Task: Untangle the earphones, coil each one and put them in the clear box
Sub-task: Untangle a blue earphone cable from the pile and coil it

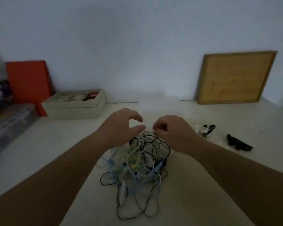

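A tangle of earphones point(140, 162) with black, white, blue and yellow-green cords lies on the pale table in front of me. My left hand point(121, 126) hovers over its far left top, thumb and fingers apart in a loose curve, holding nothing. My right hand point(168, 128) sits over the far right top with its fingers curled, and its fingertips seem to pinch a cord where the pile arches up. The clear box point(160, 103) stands just beyond both hands near the wall, faint against the table.
A wooden box point(75, 108) of small items and an orange board point(28, 80) stand at the back left, with plastic bins point(10, 121) at the far left. A cork board point(235, 77) leans on the wall at right. Small black and white objects point(207, 130) lie to the right.
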### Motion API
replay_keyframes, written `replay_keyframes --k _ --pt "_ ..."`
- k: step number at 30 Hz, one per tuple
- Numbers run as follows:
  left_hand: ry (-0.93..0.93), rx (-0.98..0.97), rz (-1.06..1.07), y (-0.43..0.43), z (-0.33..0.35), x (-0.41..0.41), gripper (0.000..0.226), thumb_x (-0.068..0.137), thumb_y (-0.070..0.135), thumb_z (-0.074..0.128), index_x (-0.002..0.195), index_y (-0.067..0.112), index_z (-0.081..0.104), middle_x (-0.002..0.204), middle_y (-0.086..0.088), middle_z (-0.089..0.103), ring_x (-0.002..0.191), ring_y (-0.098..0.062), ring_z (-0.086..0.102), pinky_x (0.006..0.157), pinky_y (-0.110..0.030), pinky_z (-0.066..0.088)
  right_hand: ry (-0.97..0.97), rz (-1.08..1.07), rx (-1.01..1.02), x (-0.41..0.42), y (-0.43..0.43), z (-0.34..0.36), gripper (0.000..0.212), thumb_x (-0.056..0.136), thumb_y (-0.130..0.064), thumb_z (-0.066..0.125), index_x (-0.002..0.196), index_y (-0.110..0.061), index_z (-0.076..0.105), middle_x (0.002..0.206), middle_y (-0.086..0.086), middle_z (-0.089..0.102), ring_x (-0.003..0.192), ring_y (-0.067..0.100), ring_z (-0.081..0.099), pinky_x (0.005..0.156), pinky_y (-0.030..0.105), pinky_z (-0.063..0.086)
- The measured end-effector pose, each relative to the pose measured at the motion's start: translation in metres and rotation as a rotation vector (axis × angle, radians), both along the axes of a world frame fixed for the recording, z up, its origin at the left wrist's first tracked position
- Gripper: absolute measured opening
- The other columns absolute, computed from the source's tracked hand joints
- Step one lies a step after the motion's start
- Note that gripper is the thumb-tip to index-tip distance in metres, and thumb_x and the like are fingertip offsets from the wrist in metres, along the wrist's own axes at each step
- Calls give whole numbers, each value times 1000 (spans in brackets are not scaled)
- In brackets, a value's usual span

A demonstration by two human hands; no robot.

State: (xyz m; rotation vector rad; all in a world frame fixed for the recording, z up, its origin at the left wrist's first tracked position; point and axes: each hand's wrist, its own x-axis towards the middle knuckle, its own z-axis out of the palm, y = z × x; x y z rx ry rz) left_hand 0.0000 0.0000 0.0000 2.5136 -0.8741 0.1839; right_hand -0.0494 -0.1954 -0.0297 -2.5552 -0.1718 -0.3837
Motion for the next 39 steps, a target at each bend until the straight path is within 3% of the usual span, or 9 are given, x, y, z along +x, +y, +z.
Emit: replay_keyframes --k 5,8,14,18,23,26,31,35,39 --pt "275 76 -158 24 -14 -51 62 63 58 83 119 44 59 137 14 38 128 -6 32 104 -29 33 12 -45 165 -33 13 -24 9 90 -23 65 87 -24 73 78 -13 67 70 -2 59 60 12 38" --pt "220 222 -154 31 -33 -67 83 59 54 87 132 43 49 146 13 26 133 -9 23 113 -33 32 8 -57 208 -53 19 -28 8 89 -18 67 88 -23 73 78 -14 66 73 -2 60 60 7 42" --pt "58 22 -81 33 -67 -63 57 67 32 87 119 32 61 128 10 47 113 -6 47 87 -12 39 79 21 40 -71 18 -41 23 77 -13 76 84 -32 66 94 -9 60 81 5 57 64 11 46" --pt "24 -17 -50 31 -66 -50 45 68 28 85 108 31 64 116 11 53 106 -9 53 88 -23 47 89 36 -109 -54 13 -38 12 81 -24 74 90 -31 72 89 -14 58 73 -1 52 61 10 36" --pt "77 83 -74 27 -46 -20 59 70 25 80 120 39 54 126 9 45 117 -11 45 98 -30 47 39 125 69 -24 4 -13 7 80 -27 78 75 -24 73 65 -11 63 55 2 50 54 21 43" --pt "147 35 -161 18 -32 -13 74 69 28 83 132 42 45 134 17 42 123 -2 42 99 -21 41 -47 124 176 -9 4 -13 11 81 -26 77 74 -30 70 65 -12 64 59 4 53 56 21 43" --pt "203 -253 -213 12 -42 -17 43 68 21 85 106 33 66 101 15 70 96 -2 67 83 -29 58 -171 63 402 -12 0 -27 10 87 -21 72 78 -26 71 60 -13 62 54 1 51 52 11 39" --pt "170 -209 -204 22 -53 -17 41 66 37 88 102 38 68 102 21 68 99 3 63 87 -24 52 -123 118 376 -20 -11 -23 15 89 -21 69 76 -29 70 59 -9 58 51 4 45 50 15 37" --pt "224 -42 -199 39 -51 -10 63 54 57 86 111 53 59 116 34 55 112 11 50 92 -16 41 -46 224 262 -28 -23 -11 16 75 -48 61 66 -35 65 64 0 58 56 18 48 53 28 38"
